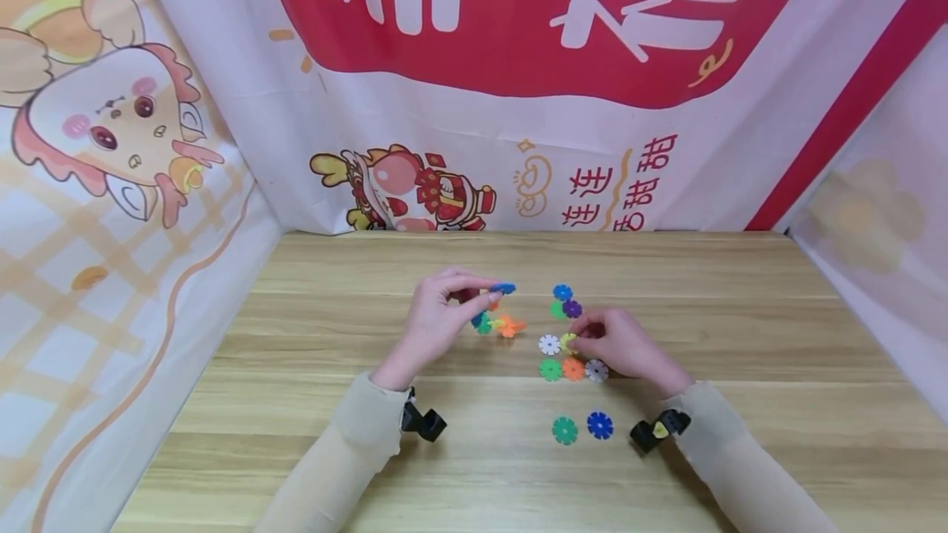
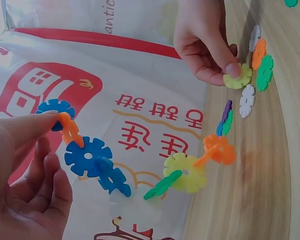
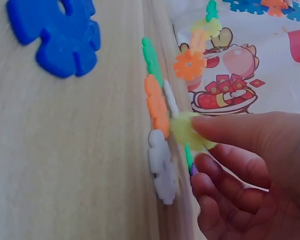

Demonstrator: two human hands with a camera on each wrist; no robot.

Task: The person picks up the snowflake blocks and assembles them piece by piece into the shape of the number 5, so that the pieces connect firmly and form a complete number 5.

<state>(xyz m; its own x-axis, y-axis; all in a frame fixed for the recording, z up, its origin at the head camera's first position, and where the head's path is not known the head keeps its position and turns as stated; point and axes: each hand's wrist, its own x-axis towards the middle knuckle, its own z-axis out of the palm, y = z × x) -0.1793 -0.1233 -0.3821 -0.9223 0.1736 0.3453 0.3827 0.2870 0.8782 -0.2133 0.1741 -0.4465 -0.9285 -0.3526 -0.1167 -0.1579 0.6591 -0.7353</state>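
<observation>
With thumb and fingers, my left hand (image 1: 437, 315) pinches a blue notched disc (image 2: 55, 105) at one end of a chain of interlocked plastic snowflake discs. The chain hangs in a curve through orange, blue, pale, green and yellow (image 2: 192, 175) pieces to an orange end (image 2: 221, 149). My right hand (image 1: 618, 341) pinches a loose yellow disc (image 2: 238, 77) between thumb and fingers, just over the tabletop. Close by it lie a white disc (image 1: 549, 344), a green disc (image 1: 550, 370), an orange disc (image 1: 573, 368) and a grey disc (image 1: 597, 370).
Behind the right hand are a blue disc (image 1: 562, 292), a purple disc (image 1: 573, 308) and a partly covered green one. Nearer the front lie another green disc (image 1: 564, 431) and a dark blue disc (image 1: 600, 425). Printed cloth (image 1: 415, 113) hangs behind the wooden table (image 1: 474, 475).
</observation>
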